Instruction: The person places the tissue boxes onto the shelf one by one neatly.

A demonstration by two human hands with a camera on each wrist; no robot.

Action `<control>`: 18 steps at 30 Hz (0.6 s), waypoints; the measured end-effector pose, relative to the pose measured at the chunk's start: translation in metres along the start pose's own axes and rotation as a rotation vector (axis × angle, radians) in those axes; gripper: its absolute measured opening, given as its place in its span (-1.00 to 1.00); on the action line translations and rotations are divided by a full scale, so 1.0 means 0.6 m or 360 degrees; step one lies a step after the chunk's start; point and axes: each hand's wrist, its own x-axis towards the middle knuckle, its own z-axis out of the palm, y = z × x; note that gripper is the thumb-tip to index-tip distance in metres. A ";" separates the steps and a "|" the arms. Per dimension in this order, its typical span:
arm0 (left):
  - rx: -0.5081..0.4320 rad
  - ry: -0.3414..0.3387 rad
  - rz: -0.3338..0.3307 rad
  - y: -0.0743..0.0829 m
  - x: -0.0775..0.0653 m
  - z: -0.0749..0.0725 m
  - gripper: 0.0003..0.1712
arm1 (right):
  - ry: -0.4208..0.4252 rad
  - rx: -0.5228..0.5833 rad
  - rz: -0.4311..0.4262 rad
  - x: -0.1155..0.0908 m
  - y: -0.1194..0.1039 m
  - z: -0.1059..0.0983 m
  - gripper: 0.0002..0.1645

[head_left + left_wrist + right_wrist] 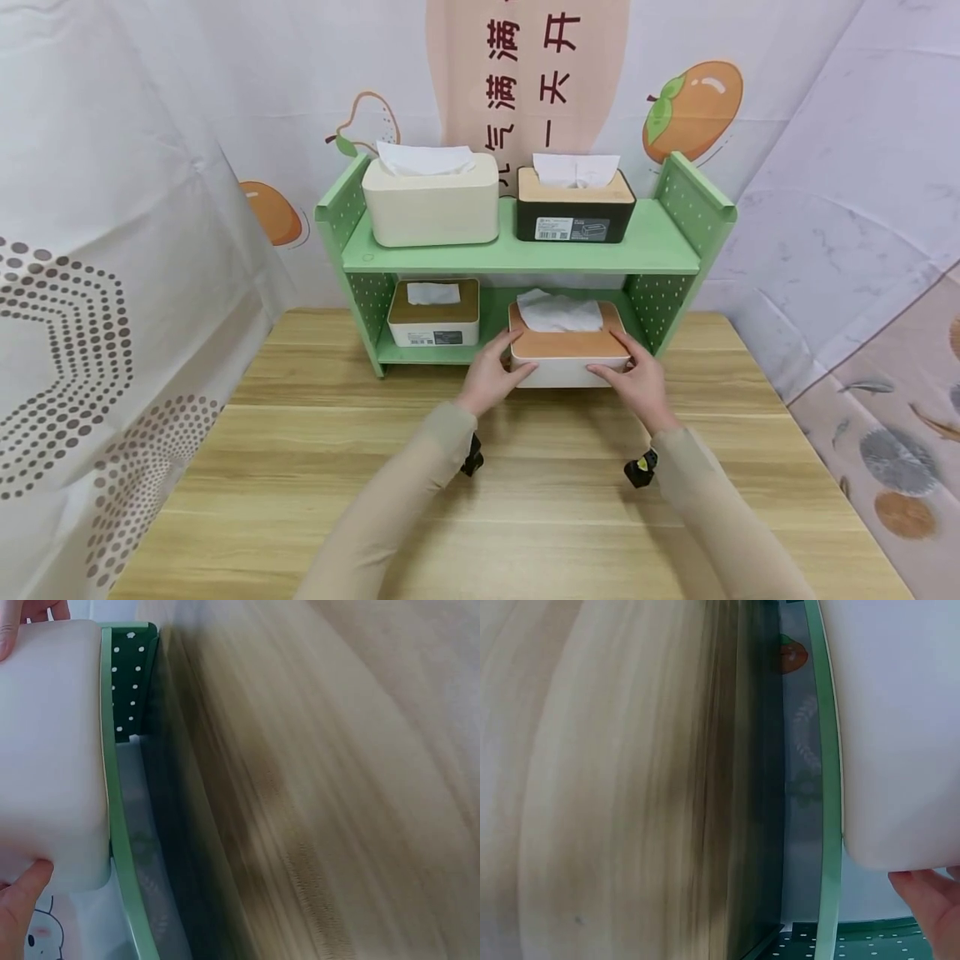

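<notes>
A tissue box (558, 343) with a white body and an orange-brown lid sits at the front edge of the green rack's lower shelf, a tissue sticking up from its slot. My left hand (491, 372) grips its left end, thumb on the front face and fingers at the lid's edge. At the opposite end my right hand (640, 387) holds it in the same way. In the left wrist view the white box wall (52, 750) shows close beside the green shelf edge. The right wrist view catches the fingers (926, 900) at the box's end.
The green rack (600, 257) stands at the back of the wooden table (555, 517). On its upper shelf are a cream tissue box (435, 208) and a black one with a wooden lid (576, 212). A smaller white-and-brown tissue box (435, 315) occupies the lower shelf's left side.
</notes>
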 end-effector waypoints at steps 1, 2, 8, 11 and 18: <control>-0.0001 0.0003 0.0002 -0.001 0.004 0.000 -0.29 | 0.0017 -0.0006 -0.0017 0.003 0.000 0.001 -0.14; -0.0007 0.0006 0.0001 -0.002 0.009 0.000 -0.30 | 0.0035 -0.0005 -0.0036 0.007 0.001 0.002 -0.15; 0.0014 0.0044 0.0025 -0.002 0.026 0.000 -0.38 | 0.0089 0.0002 -0.0071 0.021 -0.001 0.008 -0.17; 0.0023 0.0048 -0.0002 -0.002 0.029 0.001 -0.39 | 0.0109 -0.0024 -0.0089 0.024 -0.001 0.011 -0.18; 0.0023 0.0073 -0.0054 -0.001 0.033 0.005 -0.42 | 0.0150 -0.0049 -0.0126 0.028 0.002 0.016 -0.23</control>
